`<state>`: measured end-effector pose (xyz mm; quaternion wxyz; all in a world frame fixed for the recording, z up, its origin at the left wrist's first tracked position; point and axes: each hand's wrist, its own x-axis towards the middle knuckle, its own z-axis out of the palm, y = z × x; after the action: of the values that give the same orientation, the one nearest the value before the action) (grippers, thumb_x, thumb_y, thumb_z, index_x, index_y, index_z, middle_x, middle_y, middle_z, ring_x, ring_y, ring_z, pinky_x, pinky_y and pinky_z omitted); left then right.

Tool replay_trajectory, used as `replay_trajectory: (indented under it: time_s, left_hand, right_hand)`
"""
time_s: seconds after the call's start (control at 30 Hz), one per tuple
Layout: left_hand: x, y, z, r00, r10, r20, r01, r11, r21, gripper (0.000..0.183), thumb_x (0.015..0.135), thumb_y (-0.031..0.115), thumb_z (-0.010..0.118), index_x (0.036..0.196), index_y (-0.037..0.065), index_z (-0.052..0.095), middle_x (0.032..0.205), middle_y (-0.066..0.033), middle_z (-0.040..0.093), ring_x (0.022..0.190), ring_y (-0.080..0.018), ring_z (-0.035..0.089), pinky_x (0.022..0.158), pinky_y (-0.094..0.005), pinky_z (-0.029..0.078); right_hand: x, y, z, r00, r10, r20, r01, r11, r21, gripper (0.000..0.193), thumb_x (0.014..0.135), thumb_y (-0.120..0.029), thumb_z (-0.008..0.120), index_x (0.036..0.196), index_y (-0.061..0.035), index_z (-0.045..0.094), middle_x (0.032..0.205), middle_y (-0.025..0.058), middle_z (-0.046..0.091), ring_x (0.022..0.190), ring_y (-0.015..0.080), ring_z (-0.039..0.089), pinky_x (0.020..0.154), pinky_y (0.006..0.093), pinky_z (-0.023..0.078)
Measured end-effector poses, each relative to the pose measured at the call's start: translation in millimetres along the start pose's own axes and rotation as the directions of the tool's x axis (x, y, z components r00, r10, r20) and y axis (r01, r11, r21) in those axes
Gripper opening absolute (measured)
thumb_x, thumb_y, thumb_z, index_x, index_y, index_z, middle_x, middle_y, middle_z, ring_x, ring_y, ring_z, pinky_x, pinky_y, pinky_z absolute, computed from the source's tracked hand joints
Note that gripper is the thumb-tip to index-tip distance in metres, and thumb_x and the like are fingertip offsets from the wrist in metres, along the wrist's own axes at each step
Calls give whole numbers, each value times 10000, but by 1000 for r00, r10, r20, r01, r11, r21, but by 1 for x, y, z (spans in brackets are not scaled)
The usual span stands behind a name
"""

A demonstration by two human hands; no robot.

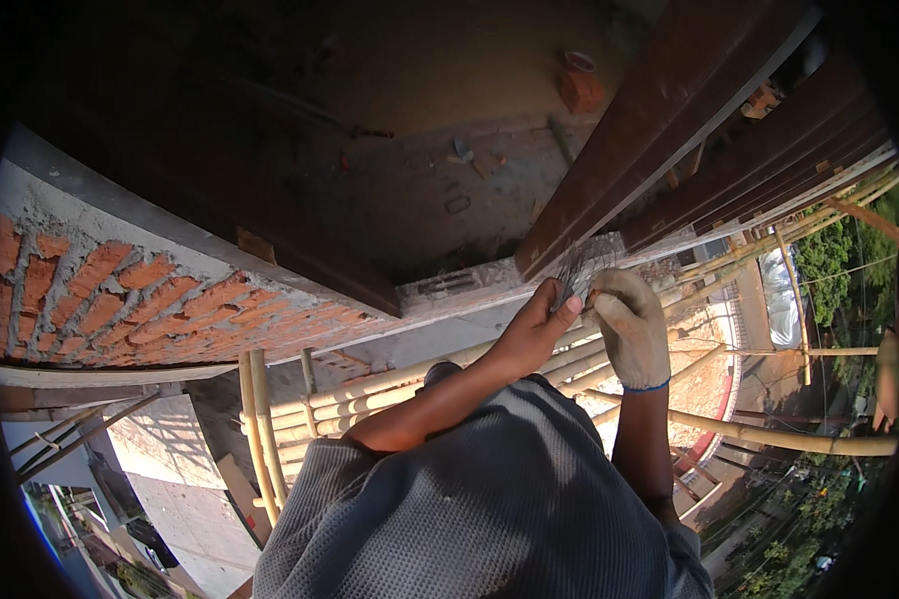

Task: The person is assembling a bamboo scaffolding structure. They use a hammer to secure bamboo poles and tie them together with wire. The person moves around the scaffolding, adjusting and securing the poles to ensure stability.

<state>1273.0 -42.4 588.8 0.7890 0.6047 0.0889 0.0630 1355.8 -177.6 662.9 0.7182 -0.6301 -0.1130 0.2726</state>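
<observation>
My bare left hand [541,327] is closed round a loose bundle of thin dark wires [572,268], its thumb pressed along them. The wire ends fan out above the fingers, toward the sill. Close beside it, my right hand [629,324] wears a pale work glove with a blue cuff edge. Its fingers are curled in a pinch by the bundle's right side, and what they hold, if anything, is too small to make out. Both hands are in front of my chest, just short of the foot of a brown upright [609,150].
A rough brick and mortar wall [110,290] runs along the left, with a dark frame member [310,265] at its edge. Bamboo scaffold poles [370,399] lie below me, above a long drop. Past the sill, bricks [579,92] and a trowel [462,150] lie on a shaded floor.
</observation>
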Motion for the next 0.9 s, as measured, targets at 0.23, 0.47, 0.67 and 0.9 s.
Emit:
replay_trajectory:
  time_s: [0.23, 0.47, 0.67, 0.9]
  left_hand:
    - [-1, -14, -1, 998, 54, -16, -53, 995, 85, 447, 1097, 479, 489, 1105, 32, 473, 967, -62, 484, 938, -141, 437, 882, -310, 407]
    - [-7, -13, -4, 999, 17, 39, -20, 997, 75, 555, 1090, 503, 488, 1328, 3, 458, 1211, -101, 546, 1153, -167, 478, 1051, -328, 369]
    - [-9, -11, -4, 998, -6, -57, 2, 997, -81, 558, 1091, 469, 505, 1382, -6, 485, 1269, -121, 582, 1191, -193, 513, 1093, -335, 362]
    - [1, -28, -19, 969, -111, -221, 97, 993, -71, 393, 1095, 389, 513, 1192, 11, 555, 987, -36, 594, 944, -125, 525, 892, -308, 436]
  right_hand:
    - [1, 4, 4, 999, -26, 38, 27, 999, -30, 119, 921, -68, 617, 991, 27, 631, 925, 59, 593, 840, 140, 567, 768, 271, 473]
    - [3, 10, 7, 1000, -17, -5, 17, 994, -108, 171, 983, -142, 628, 1013, 23, 659, 883, 39, 623, 772, 115, 570, 718, 271, 469]
    - [0, 13, 14, 997, 56, 59, -45, 985, -166, 155, 981, -120, 622, 1006, 26, 666, 921, 52, 640, 836, 105, 567, 756, 254, 456]
    - [3, 24, 17, 998, 6, 57, 8, 971, -241, 146, 975, -118, 613, 967, 23, 651, 884, 34, 621, 832, 101, 556, 767, 253, 454]
